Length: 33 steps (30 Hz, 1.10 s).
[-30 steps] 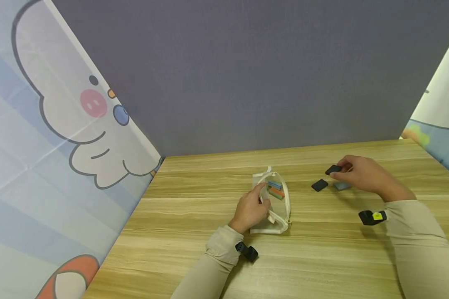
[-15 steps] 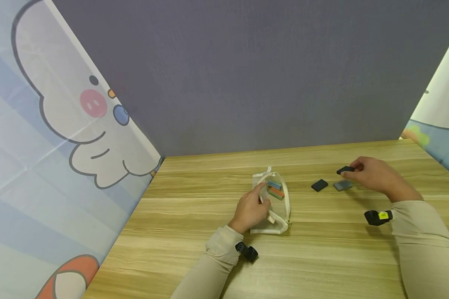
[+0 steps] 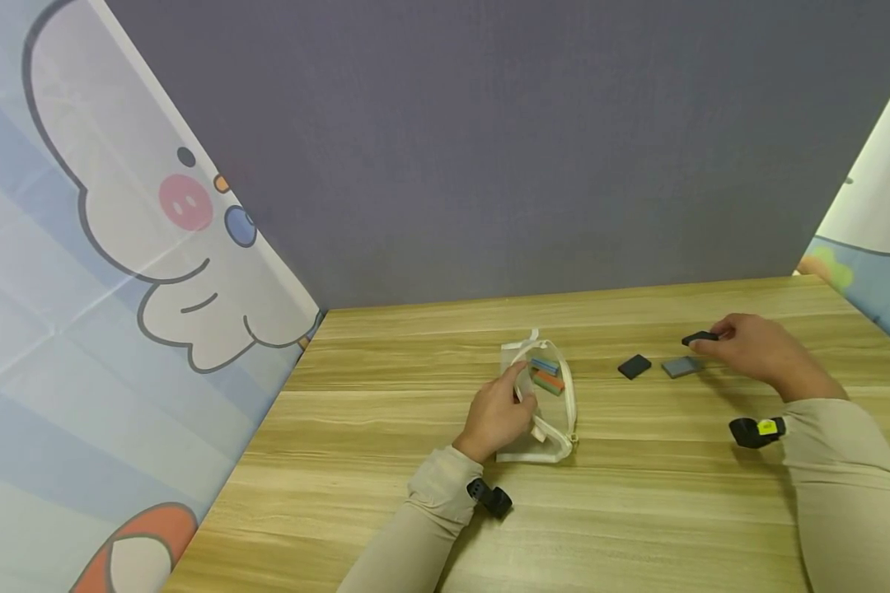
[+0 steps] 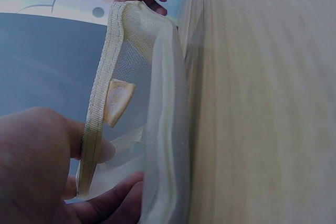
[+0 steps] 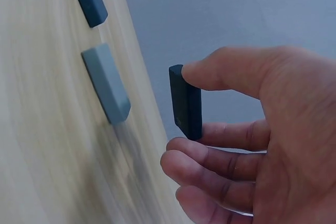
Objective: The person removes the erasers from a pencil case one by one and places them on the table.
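In the head view, the yellow sticker (image 3: 767,427) on the right wrist camera (image 3: 749,432) bears marks too small to read. The left hand (image 3: 497,414) reaches forward over the table (image 3: 341,461), back of the hand up, gripping the rim of a mesh pouch (image 3: 570,399) that lies between the table's left and right edges, apart from the far edge. Within its opening are a blue block (image 3: 545,366) and an orange-and-green piece (image 3: 549,383); whether that piece is one block or two cannot be told. The right hand (image 3: 760,352), raised above the table toward its far right corner, pinches a dark block (image 3: 700,338). Below it on the table lies a grey block (image 3: 681,366), with a second dark block (image 3: 634,366) near it on the pouch's side. In the left wrist view, a small tag (image 4: 119,100) sewn inside the pouch's zip strip carries a pale mark too blurred to read; one digit passes across the strip, its tip visible through the mesh, with fingers beneath. In the right wrist view, the held block has a faint, illegible mark near its lower end; the thumb presses its upper end, a finger supports its lower end, and the other fingers curl below.
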Each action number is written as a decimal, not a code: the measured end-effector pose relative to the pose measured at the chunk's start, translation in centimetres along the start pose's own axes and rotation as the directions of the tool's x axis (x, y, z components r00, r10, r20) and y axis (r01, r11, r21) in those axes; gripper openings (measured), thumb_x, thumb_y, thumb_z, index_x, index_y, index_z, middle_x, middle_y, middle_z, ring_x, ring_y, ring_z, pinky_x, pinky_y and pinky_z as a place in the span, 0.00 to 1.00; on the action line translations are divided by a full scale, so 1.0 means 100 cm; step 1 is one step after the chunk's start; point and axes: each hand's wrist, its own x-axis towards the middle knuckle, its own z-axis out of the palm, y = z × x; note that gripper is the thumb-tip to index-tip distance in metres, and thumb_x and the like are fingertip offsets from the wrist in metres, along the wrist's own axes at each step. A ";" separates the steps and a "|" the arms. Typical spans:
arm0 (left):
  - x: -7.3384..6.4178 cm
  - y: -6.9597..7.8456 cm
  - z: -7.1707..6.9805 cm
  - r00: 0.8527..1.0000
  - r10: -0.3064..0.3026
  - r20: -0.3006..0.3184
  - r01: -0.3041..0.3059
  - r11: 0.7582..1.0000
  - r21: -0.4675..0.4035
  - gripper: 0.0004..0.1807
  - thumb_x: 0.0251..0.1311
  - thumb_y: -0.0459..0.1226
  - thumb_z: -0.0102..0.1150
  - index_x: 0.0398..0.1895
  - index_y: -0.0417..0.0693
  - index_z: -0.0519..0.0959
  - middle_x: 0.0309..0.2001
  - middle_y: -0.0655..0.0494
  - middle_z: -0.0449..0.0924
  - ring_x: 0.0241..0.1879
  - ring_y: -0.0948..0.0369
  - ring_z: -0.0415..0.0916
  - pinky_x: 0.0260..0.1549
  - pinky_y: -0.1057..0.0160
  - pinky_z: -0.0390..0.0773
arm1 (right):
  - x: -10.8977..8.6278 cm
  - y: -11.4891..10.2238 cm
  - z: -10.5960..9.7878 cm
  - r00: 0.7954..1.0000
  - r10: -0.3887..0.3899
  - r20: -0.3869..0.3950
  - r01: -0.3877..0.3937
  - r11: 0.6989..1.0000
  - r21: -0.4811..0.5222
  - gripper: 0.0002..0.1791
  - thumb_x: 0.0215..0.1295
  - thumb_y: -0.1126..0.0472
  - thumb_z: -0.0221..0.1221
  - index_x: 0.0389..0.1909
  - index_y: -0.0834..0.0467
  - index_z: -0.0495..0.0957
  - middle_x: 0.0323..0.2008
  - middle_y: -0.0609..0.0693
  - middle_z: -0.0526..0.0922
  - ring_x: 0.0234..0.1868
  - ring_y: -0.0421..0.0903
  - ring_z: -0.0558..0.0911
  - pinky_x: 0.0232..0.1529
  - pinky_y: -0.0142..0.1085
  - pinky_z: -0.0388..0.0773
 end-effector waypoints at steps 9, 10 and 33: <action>-0.001 0.000 -0.001 1.000 0.003 0.003 -0.003 1.000 -0.010 0.31 0.68 0.39 0.52 0.75 0.49 0.66 0.15 0.63 0.72 0.12 0.66 0.65 0.11 0.66 0.63 | -0.003 0.006 0.000 0.999 0.025 0.027 -0.025 1.000 0.003 0.40 0.71 0.43 0.57 0.54 0.82 0.69 0.47 0.79 0.76 0.45 0.73 0.77 0.40 0.60 0.75; -0.001 0.000 -0.001 1.000 0.004 0.001 -0.003 1.000 -0.008 0.31 0.68 0.39 0.52 0.75 0.49 0.66 0.15 0.63 0.72 0.12 0.66 0.65 0.11 0.66 0.63 | -0.003 0.007 0.000 0.999 0.028 0.030 -0.028 1.000 0.005 0.40 0.71 0.43 0.57 0.54 0.83 0.69 0.47 0.79 0.76 0.45 0.73 0.77 0.40 0.59 0.75; -0.001 0.002 -0.001 1.000 0.005 0.000 -0.005 1.000 -0.012 0.31 0.68 0.39 0.53 0.75 0.49 0.66 0.14 0.63 0.72 0.11 0.66 0.64 0.10 0.66 0.62 | -0.006 0.021 -0.003 0.993 0.064 0.100 -0.068 0.997 0.036 0.41 0.72 0.46 0.55 0.56 0.86 0.64 0.30 0.58 0.86 0.41 0.70 0.80 0.40 0.59 0.75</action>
